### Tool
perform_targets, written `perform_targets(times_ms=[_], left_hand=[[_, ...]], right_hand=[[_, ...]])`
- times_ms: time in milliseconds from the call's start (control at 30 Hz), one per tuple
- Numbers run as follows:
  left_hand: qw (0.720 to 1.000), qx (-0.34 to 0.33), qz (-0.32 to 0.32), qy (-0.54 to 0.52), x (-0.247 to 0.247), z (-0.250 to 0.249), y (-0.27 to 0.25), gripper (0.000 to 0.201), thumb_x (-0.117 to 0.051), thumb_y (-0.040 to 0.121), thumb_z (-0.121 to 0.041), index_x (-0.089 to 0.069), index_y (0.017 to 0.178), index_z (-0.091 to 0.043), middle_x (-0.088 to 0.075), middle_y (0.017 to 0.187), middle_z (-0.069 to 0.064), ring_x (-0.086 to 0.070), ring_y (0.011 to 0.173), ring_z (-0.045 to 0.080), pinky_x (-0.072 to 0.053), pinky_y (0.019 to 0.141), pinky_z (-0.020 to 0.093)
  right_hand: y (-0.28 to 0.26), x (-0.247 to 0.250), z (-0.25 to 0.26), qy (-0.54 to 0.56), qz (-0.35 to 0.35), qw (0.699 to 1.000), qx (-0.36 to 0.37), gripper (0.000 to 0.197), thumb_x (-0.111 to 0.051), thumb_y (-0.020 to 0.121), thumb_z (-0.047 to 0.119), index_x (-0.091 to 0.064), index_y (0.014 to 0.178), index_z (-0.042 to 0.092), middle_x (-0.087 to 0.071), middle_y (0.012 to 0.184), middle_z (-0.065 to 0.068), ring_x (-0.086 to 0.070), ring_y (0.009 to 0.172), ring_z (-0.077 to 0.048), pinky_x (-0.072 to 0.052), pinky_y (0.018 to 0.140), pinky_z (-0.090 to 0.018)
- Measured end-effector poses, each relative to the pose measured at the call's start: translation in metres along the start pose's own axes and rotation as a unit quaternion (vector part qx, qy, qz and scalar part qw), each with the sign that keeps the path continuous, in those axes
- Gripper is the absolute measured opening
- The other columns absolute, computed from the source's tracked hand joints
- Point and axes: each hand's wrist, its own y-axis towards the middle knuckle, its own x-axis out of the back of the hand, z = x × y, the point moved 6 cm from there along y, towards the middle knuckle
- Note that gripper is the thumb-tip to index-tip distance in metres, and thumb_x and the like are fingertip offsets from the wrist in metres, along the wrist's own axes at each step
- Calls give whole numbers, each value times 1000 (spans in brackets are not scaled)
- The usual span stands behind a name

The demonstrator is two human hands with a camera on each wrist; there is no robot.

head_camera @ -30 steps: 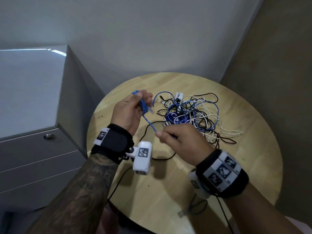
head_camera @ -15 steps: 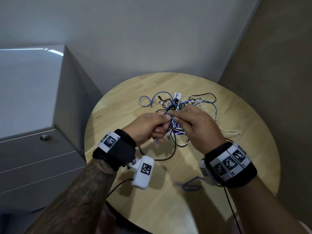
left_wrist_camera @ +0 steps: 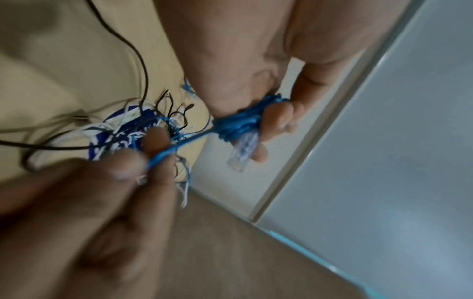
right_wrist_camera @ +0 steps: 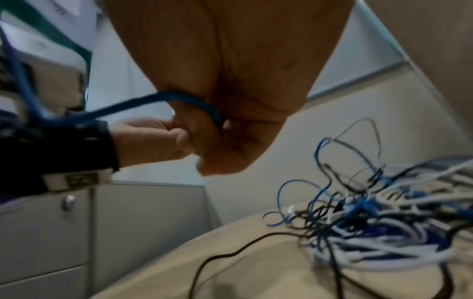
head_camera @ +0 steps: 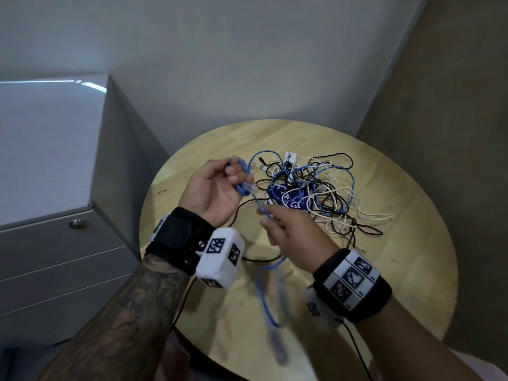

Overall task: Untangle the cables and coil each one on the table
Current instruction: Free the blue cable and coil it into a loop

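My left hand is curled round several turns of the blue cable, raised above the left part of the round wooden table, with one clear plug poking out past my fingertips. My right hand pinches the same blue cable between thumb and fingers a short way along, so a taut stretch runs between my two hands; below my right hand the rest of it hangs in a blurred loop toward the near rim. The tangle of cables lies past my hands on the far middle of the table, with blue, white and black strands knotted together; I cannot count them singly. One black cable trails out of the heap beneath my hands. Bare wood lies to the right of the heap and along the near edge. A grey cabinet stands close against the table's left side, and the wall runs just behind the far rim. I wear two wristbands, one on each wrist.
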Motion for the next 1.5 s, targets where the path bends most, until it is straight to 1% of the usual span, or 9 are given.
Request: perform_targets(times_ms=[300, 567, 667, 800, 967, 1033, 1133, 1267, 1500], left_hand=[[937, -164, -63, 301, 19, -21, 2, 22, -40, 103, -9, -59, 95, -1, -63, 74, 3, -59, 64, 14, -53, 76, 33], [811, -55, 101, 573, -23, 44, -16, 28, -49, 99, -25, -62, 76, -20, -49, 67, 8, -42, 55, 12, -38, 58, 26], [823, -57, 43, 563, -17, 35, -10, 35, -48, 102, -20, -54, 68, -16, -47, 50, -11, -43, 47, 5, -44, 55, 25], [845, -55, 10, 532, -7, 26, -6, 38, -52, 94, -37, -51, 67, -10, -39, 49, -2, -40, 41, 11, -38, 53, 30], [887, 8, 50, 458, -14, 30, -11, 38, -49, 92, -39, -46, 65, -13, -25, 49, -6, -24, 43, 12, -47, 54, 28], [918, 31, 59, 391, -17, 33, -12, 38, -49, 94, -38, -45, 64, -15, -24, 49, -6, -23, 43, 12, -47, 52, 27], [950, 85, 66, 294, -20, 34, -13, 41, -45, 97, -38, -46, 61, -18, -25, 47, -8, -23, 40, 8, -46, 50, 25], [980, 138, 111, 87, -29, 31, -20, 41, -40, 98, -39, -49, 64, -19, -25, 49, -9, -18, 46, 8, -48, 55, 22], [998, -67, -4, -15, -9, -5, -4, 16, -42, 96, -14, -53, 85, -11, -49, 68, -4, -46, 56, 8, -56, 81, 32]], right_hand=[[-4, 8, 23, 198, 89, 974, -59, 24, -65, 98, 16, -64, 76, 6, -50, 45, 2, -42, 36, -9, -36, 44, -22], [-2, 31, 1, 522, -3, 824, -220, 40, -48, 103, 35, -58, 73, 11, -31, 44, 5, -25, 31, -7, -29, 44, -25], [-2, 29, 1, 560, 2, 797, -228, 43, -37, 107, 35, -60, 80, 11, -38, 51, 4, -29, 34, -7, -31, 40, -21], [-7, 27, 23, 424, 68, 892, -140, 29, -50, 103, 17, -65, 81, 7, -51, 55, -3, -35, 38, -9, -31, 41, -20], [-10, 67, 39, 88, -250, 960, 90, 12, -62, 96, 13, -68, 106, 17, -66, 95, 15, -59, 86, -6, -44, 78, -18], [-5, 55, 25, 20, -190, 978, 87, 23, -55, 100, 22, -65, 120, 20, -67, 111, 10, -61, 106, -9, -46, 95, -28], [0, 44, 5, 163, -104, 981, 3, 21, -48, 107, 20, -65, 97, 16, -58, 67, 4, -58, 62, -11, -51, 67, -39], [6, 44, 5, 137, -94, 986, 16, 21, -52, 106, 21, -68, 93, 14, -52, 64, 17, -46, 55, -4, -51, 56, -42], [-5, -9, 8, 46, 99, 994, 8, 12, -57, 101, 18, -66, 93, 14, -57, 64, 9, -51, 56, 1, -44, 59, -24]])
